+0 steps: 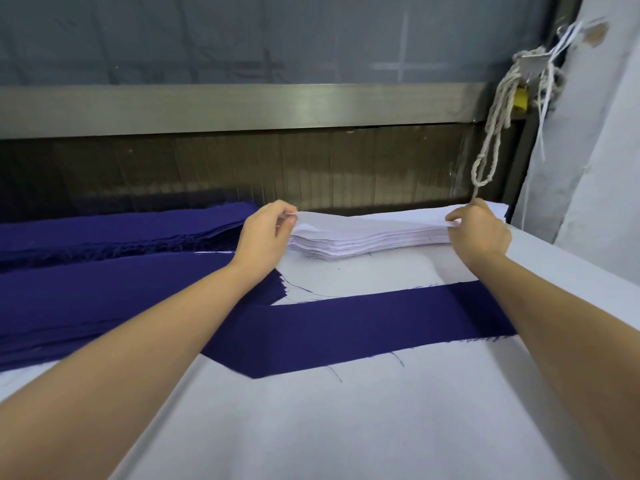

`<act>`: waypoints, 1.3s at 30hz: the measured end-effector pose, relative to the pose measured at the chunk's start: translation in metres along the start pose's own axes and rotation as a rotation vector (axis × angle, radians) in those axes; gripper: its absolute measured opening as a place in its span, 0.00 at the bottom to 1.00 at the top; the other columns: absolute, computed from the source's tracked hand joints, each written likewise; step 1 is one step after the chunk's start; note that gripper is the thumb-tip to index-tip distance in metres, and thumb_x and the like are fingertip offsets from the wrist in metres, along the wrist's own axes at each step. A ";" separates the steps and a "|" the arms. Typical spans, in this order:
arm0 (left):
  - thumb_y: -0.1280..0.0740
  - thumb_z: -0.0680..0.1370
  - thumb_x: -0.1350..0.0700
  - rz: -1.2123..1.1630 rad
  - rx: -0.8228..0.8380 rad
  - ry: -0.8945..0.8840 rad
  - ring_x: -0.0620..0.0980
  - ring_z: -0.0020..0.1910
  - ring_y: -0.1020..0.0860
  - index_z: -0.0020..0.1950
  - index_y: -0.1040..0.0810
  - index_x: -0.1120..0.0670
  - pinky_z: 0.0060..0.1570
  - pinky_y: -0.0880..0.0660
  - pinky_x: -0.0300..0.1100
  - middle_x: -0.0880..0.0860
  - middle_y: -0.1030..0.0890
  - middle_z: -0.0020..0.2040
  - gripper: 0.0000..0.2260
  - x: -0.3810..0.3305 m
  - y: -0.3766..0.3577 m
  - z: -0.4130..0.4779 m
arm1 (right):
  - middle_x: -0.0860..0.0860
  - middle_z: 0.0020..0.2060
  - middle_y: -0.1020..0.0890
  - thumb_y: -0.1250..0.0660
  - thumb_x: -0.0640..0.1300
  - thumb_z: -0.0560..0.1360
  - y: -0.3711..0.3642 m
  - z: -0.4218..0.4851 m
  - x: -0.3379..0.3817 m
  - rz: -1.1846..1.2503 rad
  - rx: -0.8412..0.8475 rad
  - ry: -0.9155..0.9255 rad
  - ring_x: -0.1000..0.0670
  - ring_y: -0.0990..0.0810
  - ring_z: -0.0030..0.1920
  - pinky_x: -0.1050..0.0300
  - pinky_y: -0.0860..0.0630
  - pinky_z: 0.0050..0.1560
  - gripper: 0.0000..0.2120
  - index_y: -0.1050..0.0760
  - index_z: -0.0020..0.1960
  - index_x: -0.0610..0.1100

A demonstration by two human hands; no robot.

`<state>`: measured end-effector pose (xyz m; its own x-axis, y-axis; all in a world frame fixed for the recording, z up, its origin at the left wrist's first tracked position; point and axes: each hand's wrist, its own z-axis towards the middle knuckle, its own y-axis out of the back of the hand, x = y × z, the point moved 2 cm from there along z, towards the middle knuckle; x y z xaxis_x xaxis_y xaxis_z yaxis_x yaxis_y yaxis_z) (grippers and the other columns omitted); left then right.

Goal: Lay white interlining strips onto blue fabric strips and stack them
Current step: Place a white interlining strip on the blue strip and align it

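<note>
White cloth covered the worktable from the near edge to the far side, with a few loose blue threads lying on it. Across its middle lay a single dark blue fabric strip, flat, its left end cut on a slant and meeting the stack of dark blue fabric strips on the left half of the table. A second blue pile, frayed along its edge, sat just behind that stack.

At the far side, right of the blue, rested the stack of thin white interlining strips. My left hand pinched the left end of the top white strip between thumb and fingertips, and my right hand pinched its right end the same way. Both my bare forearms stretched out over the table, the right one crossing the single blue strip.

Beyond the table ran a dull grey metal rail, with a dark ribbed panel beneath it and a grey-blue sheet above. At the right a looped off-white rope hung from a knot beside a small yellow padlock, next to a pale grey wall.
</note>
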<state>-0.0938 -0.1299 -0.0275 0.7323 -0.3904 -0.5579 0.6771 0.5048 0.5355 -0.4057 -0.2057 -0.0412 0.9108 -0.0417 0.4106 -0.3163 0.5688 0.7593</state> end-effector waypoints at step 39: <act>0.32 0.74 0.67 0.025 0.114 0.056 0.38 0.43 0.24 0.46 0.18 0.54 0.42 0.32 0.24 0.47 0.18 0.46 0.09 0.001 0.073 -0.113 | 0.47 0.42 0.19 0.40 0.29 0.72 0.056 -0.075 -0.058 0.497 0.204 -0.002 0.50 0.24 0.46 0.65 0.31 0.50 0.13 0.20 0.48 0.41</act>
<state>-0.0521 -0.0068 -0.0604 0.7463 -0.3332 -0.5763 0.6646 0.4215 0.6169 -0.4564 -0.1099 -0.0598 0.6379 0.1897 0.7464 -0.7544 0.3489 0.5560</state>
